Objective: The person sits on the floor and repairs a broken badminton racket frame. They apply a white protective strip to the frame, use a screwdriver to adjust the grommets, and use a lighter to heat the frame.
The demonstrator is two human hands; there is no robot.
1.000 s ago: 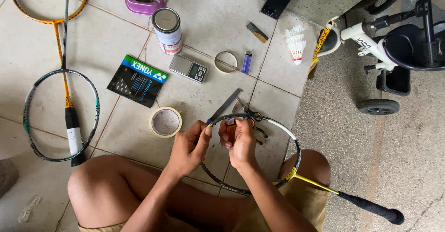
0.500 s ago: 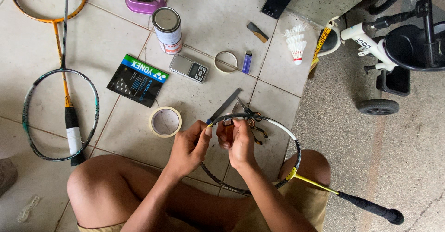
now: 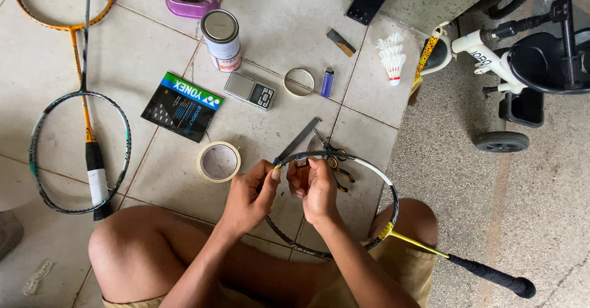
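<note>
Hardly anything has shifted since the earlier frame: both hands stay bunched at the top of the unstrung racket frame [image 3: 344, 160], and the frame lies as it did across the person's lap.

Taking the racket frame as the landmark, the left hand [image 3: 251, 194] sits at its upper left edge, fingers curled narrow and pinching the rim where a yellowish spot shows. The right hand [image 3: 318, 188] sits just inside the hoop, touching the left, its fingers also closed tight on the rim or on something small there; what exactly lies between the fingertips cannot be told. The frame's yellow shaft runs down and right over the knee to a black grip [image 3: 491, 276].

Just above the frame's top edge lie scissors [image 3: 335, 160] and a flat file [image 3: 298, 140], the scissors partly under the rim. To the frame's upper left sits a roll of tape [image 3: 218, 160]; farther up are a small scale [image 3: 249, 90], a thin ring [image 3: 298, 82], a lighter [image 3: 327, 82] and a tin can [image 3: 221, 39]. Well to the left lie two more rackets [image 3: 80, 142].

The likely risk is the thin rim twisting or slipping, since it is pinched only at one spot while the rest rests loosely on the legs. The scissor points so near the fingers could also nick a hand.
</note>
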